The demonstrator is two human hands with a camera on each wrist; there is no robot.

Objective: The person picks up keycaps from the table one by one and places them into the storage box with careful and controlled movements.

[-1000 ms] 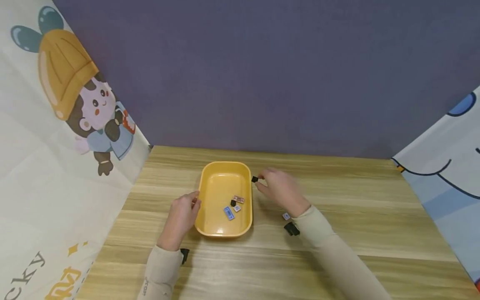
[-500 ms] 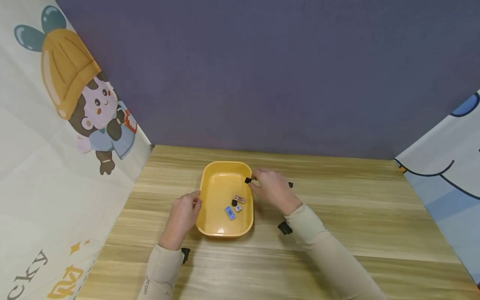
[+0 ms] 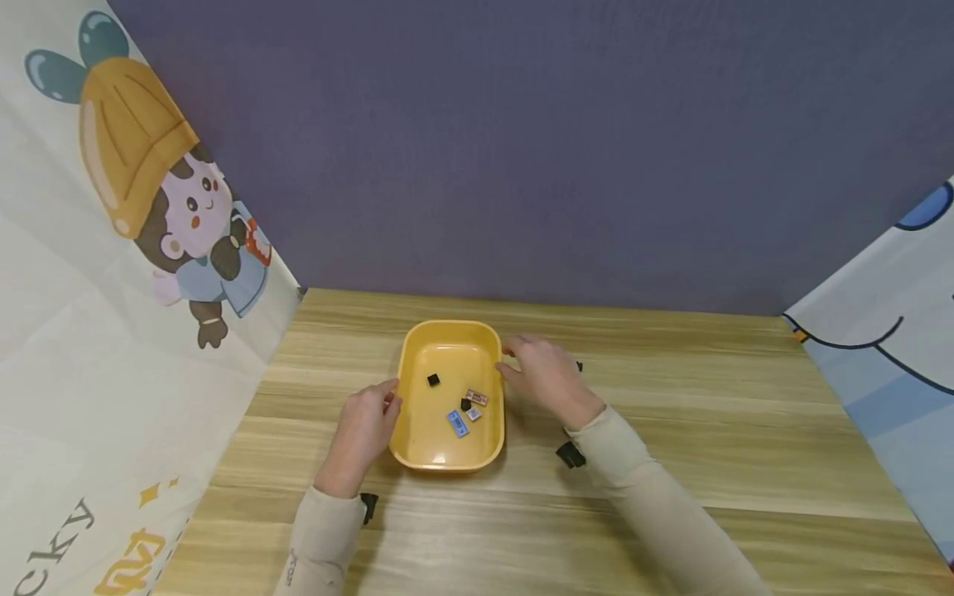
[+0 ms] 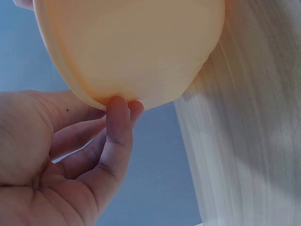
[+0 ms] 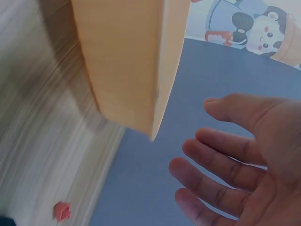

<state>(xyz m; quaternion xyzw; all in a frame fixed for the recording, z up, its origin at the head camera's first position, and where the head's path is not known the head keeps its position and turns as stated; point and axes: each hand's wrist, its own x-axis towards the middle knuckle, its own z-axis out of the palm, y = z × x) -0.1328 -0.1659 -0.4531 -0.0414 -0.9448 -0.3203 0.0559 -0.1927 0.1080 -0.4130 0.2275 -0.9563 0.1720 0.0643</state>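
A yellow plastic tray [image 3: 450,327] sits on the table between the two hands. Inside it lie a small black square block [image 3: 434,380], a blue printed tile [image 3: 457,423], a reddish printed tile [image 3: 476,397], a small white tile [image 3: 474,415] and another small black piece [image 3: 465,405]. My left hand [image 3: 361,426] pinches the tray's left rim, fingertips against the outer wall in the left wrist view. Just beside the right rim is my right hand [image 3: 547,377], fingers spread and holding nothing, as the right wrist view shows.
The wood-grain table [image 3: 708,439] meets a dark blue-grey panel [image 3: 522,149] at its back edge. Past the right hand a small dark thing [image 3: 579,366] shows on the table. In the right wrist view, a small red piece [image 5: 62,212] lies there. Printed sheets flank both sides.
My right hand moved left to the tray's rim and let go of the black square block, which now lies inside the tray. The left hand stayed on the rim.
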